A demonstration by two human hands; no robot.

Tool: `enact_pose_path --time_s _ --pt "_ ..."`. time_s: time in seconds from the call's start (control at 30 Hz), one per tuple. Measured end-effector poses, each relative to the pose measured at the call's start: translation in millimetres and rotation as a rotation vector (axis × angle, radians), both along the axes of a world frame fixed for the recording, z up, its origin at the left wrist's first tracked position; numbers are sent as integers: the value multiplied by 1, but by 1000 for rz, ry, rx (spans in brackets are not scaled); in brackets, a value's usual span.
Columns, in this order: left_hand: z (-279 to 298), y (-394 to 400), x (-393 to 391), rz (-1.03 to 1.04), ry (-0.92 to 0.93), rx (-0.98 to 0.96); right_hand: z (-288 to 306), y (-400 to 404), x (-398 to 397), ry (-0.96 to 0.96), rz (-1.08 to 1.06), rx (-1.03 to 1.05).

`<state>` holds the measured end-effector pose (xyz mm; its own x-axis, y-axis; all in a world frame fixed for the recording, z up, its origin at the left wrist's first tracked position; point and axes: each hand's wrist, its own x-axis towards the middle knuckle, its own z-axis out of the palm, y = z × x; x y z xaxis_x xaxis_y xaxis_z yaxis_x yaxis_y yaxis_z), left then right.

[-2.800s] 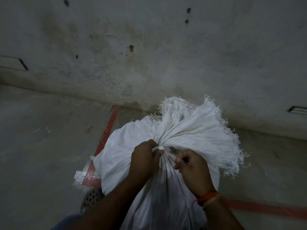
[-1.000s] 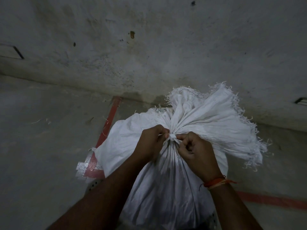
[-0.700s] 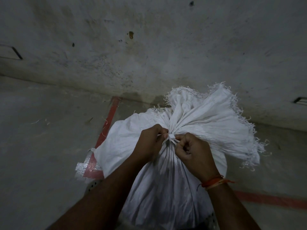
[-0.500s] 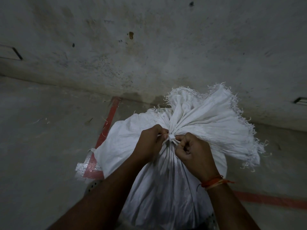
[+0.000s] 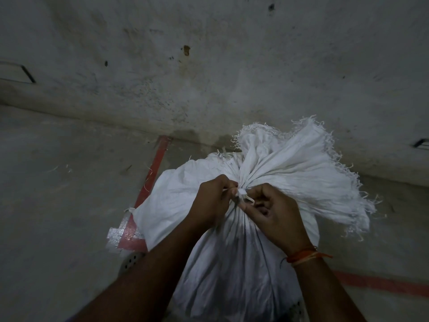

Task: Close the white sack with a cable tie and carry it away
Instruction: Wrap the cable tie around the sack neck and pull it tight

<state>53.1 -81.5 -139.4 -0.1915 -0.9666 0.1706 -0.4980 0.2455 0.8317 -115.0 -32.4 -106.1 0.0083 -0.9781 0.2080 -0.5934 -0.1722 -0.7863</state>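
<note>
A full white woven sack (image 5: 176,201) stands upright on the floor in front of me. Its mouth is gathered into a tight neck, and the frayed top (image 5: 301,163) fans out behind and to the right. A white cable tie (image 5: 242,195) wraps the neck, with its loose tail curling toward my right hand. My left hand (image 5: 211,201) pinches the tie at the left of the neck. On the right of the neck, my right hand (image 5: 276,212) holds the tail between thumb and finger, the other fingers loosely curled.
A stained concrete wall (image 5: 209,77) rises just behind the sack. Red tape lines (image 5: 155,168) mark the grey floor, with silver tape (image 5: 116,233) at their corner. A perforated metal disc (image 5: 131,261) lies on the floor by the sack's base.
The sack's frayed top swung right and my hands moved up to the neck. In the last half second my right fingers loosened and the tie's tail now shows curled between the hands.
</note>
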Motion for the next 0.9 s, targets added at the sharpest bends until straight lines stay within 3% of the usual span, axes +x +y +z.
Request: enact_pose_path --time_s 0.2,0.47,0.63,0.9 --pt "1 2 -3 -2 10 -3 -10 -5 8 246 -88 -157" --pt "2 1 -2 17 14 13 0 -6 -8 187 32 -122" --pt "2 1 -3 51 25 47 -4 -3 10 202 -27 -143" --pt "1 1 -1 33 0 19 -5 -5 17 73 -119 -73"
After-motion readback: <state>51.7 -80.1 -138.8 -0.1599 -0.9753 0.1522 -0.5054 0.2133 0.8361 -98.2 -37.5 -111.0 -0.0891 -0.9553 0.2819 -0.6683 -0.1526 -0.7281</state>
